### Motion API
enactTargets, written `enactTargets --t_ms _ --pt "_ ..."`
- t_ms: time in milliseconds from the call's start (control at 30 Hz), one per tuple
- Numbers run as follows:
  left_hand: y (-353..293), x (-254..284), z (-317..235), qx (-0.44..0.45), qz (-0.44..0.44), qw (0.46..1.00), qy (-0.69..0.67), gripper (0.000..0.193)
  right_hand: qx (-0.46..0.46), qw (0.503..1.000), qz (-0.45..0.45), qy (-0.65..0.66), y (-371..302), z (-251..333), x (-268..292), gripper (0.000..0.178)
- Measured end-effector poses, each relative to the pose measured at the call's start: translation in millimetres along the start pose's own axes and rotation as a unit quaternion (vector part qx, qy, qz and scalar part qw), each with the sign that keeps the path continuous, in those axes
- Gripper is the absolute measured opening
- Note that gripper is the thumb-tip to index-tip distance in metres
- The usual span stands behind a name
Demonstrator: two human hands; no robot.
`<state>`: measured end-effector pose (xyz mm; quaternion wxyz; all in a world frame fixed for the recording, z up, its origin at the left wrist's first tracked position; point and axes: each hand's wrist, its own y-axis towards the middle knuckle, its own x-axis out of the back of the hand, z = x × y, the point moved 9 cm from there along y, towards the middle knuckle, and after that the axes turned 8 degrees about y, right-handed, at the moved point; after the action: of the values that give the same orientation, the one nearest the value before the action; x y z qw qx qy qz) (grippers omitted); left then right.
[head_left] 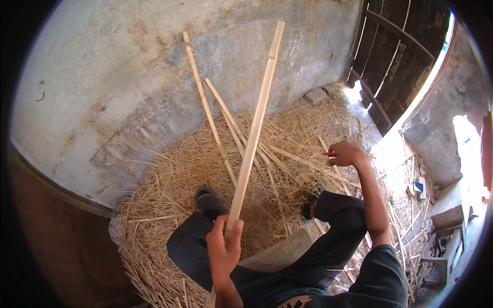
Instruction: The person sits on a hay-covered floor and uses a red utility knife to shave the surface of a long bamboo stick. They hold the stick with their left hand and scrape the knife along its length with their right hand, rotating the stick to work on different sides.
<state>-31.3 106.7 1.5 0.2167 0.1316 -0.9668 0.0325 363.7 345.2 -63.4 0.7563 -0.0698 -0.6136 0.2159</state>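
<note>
My left hand [224, 251] is closed round the lower part of a long pale bamboo slat [253, 133]. The slat slants up and away from me, with a node close to its far end. Off to the right, my right hand [345, 154] is raised with bent fingers, well apart from the slat. A small red thing [329, 154] pokes out of that hand; its kind is hidden by the fingers. Behind the held slat, several thinner bamboo strips [204, 99] lean against the wall or lie across the shavings.
Shavings and split strips [159, 200] cover the floor round my feet. A pale block [282, 252] sits between my legs. The stained wall [133, 77] stands ahead, a dark plank door [395, 56] at far right. Wooden box-like furniture [442, 251] stands at the right edge.
</note>
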Motion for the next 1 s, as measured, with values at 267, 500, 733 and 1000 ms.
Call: enactTargets --t_ms 267,500,733,1000 --pt "2.5 -1.1 -7.3 -0.004 0.002 1.0 -0.013 0.026 0.025 0.992 -0.043 0.118 -43.7 73.1 41.7 0.064" --pt "5.7 -7.2 -15.9 -0.02 0.019 0.999 -0.023 0.024 0.132 0.979 0.041 0.149 -40.3 97.4 16.2 0.047" --pt "7.8 -26.8 -20.0 -0.01 0.044 0.998 -0.043 0.022 0.187 0.971 -0.039 0.142 -65.4 148.6 22.4 0.047" --pt "15.7 -41.6 -23.9 -0.064 0.048 0.996 0.025 0.03 0.324 0.933 -0.047 0.151 -96.2 195.4 33.4 0.03"
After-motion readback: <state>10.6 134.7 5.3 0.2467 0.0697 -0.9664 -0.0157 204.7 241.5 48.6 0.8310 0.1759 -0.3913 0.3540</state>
